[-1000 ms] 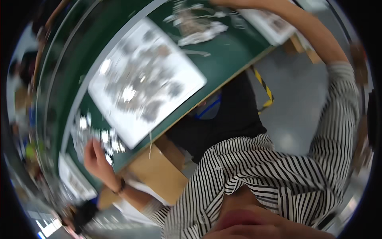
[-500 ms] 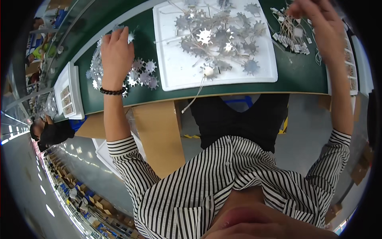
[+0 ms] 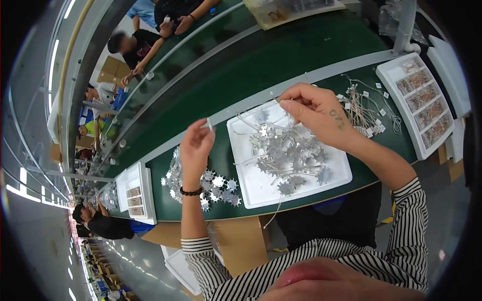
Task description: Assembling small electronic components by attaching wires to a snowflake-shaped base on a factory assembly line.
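My left hand (image 3: 195, 150) is raised over the left of the bench, fingertips pinched on a small white connector (image 3: 210, 123). My right hand (image 3: 321, 114) is above the far edge of a white foam tray (image 3: 251, 196), thumb and forefinger closed on a thin wire with a small white end (image 3: 273, 95). The wire appears to run between both hands, though it is faint. In the tray lies a heap of silvery gear-shaped pieces (image 3: 288, 155) with pale wires attached. Loose gear-shaped pieces (image 3: 218, 186) are piled beside my left wrist.
A bundle of white-ended cables (image 3: 357, 108) lies right of the tray. Farther right is a white compartment tray (image 3: 387, 75) of small coppery parts; another white tray (image 3: 124, 193) stands at the left. Behind runs a green belt (image 3: 326, 50) with a metal rail. Other people sit across it.
My left hand has lifted off the loose gear-shaped pieces and now pinches a connector. My right hand has come from the cable bundle toward the tray, holding a wire. The view has shifted.
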